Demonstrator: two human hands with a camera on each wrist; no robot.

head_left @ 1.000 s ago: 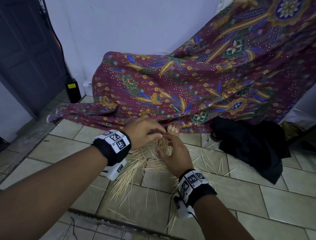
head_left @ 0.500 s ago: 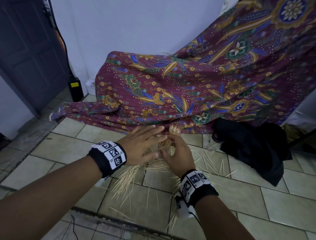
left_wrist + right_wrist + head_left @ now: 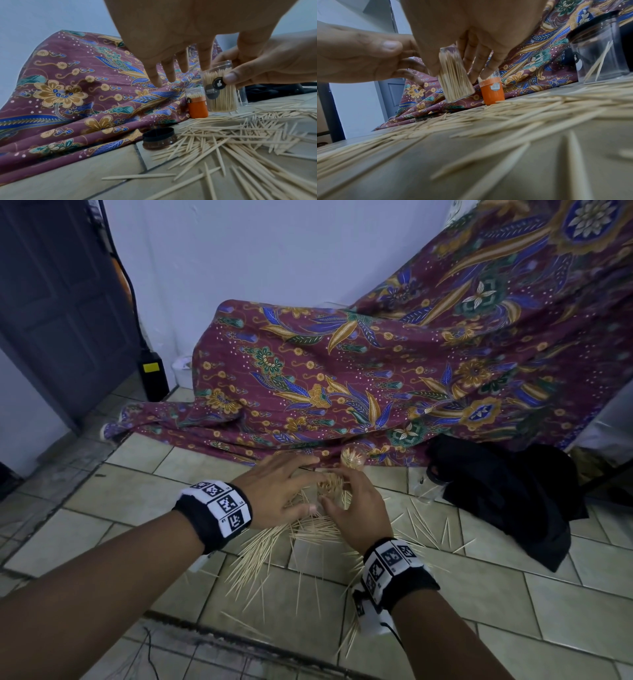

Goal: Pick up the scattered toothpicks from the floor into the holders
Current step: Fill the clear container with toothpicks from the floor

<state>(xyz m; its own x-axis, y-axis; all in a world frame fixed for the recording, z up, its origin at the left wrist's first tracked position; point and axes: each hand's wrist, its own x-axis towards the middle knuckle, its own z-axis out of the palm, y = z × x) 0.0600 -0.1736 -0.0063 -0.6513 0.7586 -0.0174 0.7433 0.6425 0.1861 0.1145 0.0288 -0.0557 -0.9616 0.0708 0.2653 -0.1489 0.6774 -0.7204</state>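
Loose toothpicks [image 3: 274,549] lie scattered over the tiled floor. My right hand [image 3: 352,501] grips a clear holder [image 3: 221,92] packed with toothpicks, tilted and lifted a little off the floor [image 3: 455,78]. My left hand [image 3: 284,484] hovers just left of the holder with fingers [image 3: 171,73] straight and spread, holding nothing. An orange holder [image 3: 197,106] with toothpicks stands behind, against the cloth. A clear jar [image 3: 600,54] with a few toothpicks stands to the right.
A patterned maroon cloth [image 3: 342,378] drapes down to the floor just behind the holders. A black lid [image 3: 159,138] lies by its hem. A black bundle of fabric [image 3: 507,491] sits at the right. A dark door [image 3: 61,302] is at the far left.
My left hand has uncurled from the top of the clear holder and now spreads its fingers beside it. The right hand keeps its grip on the holder.
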